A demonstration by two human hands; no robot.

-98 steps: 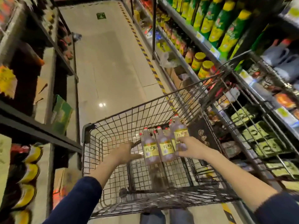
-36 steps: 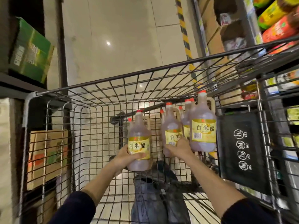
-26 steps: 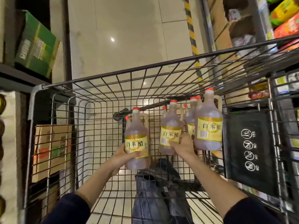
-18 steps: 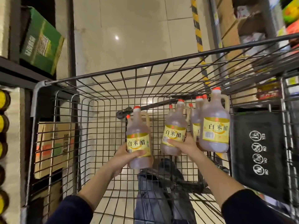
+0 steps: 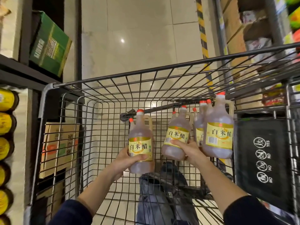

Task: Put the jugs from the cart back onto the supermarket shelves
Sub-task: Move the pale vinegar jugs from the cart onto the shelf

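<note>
While my left hand (image 5: 125, 161) wraps its fingers (image 5: 140, 157) round the belly of one jug (image 5: 140, 143), my right hand (image 5: 189, 151) is clamped the same way on a second jug (image 5: 177, 137), thumb across the yellow label. Both jugs are lifted, hanging in the air inside the cart (image 5: 146, 75), red caps up, long axes close to upright with a slight lean away from me. Just right of my right hand, more jugs (image 5: 218, 132) stand bunched together against the black child-seat panel (image 5: 259, 156), the nearest touching or almost touching my knuckles; I cannot tell how many sit behind it. Moving outward, shelving runs down both sides of the aisle: the left shelf (image 5: 16, 72) carries a green carton (image 5: 50, 44), with yellow-capped bottles (image 5: 6, 122) lower down, and the right side is blurred boxes and packets. Which shelf takes these jugs is not shown here. My guess is each hand lifts its jug straight up over the cart rim first, keeping it upright.
</note>
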